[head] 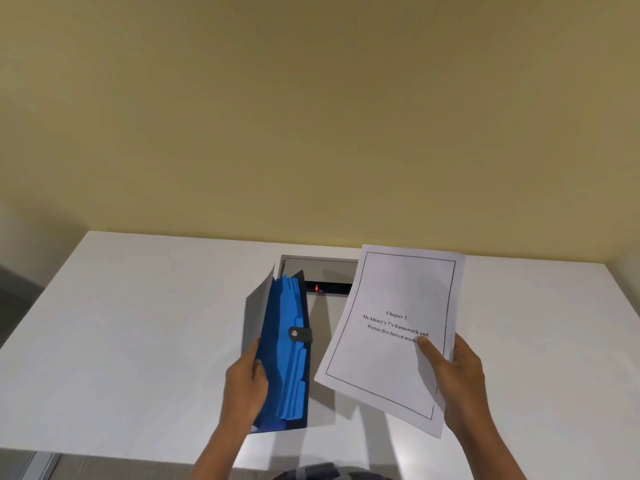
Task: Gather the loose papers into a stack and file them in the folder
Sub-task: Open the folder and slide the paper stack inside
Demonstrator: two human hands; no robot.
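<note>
A blue expanding folder (289,355) with several tabbed dividers stands open on the white desk (121,334), its grey flap spread to the left and a snap strap hanging at its right side. My left hand (244,382) grips the folder's near left side and holds it open. My right hand (457,372) holds a stack of white papers (391,327) above the desk, just right of the folder, thumb on the front. The top sheet has a black border and a printed chapter title. The papers are apart from the folder.
A grey cable hatch (318,268) is set into the desk's far edge behind the folder, with a small red light in it. A yellow wall (311,116) rises right behind the desk. The desk's near edge runs just below my wrists.
</note>
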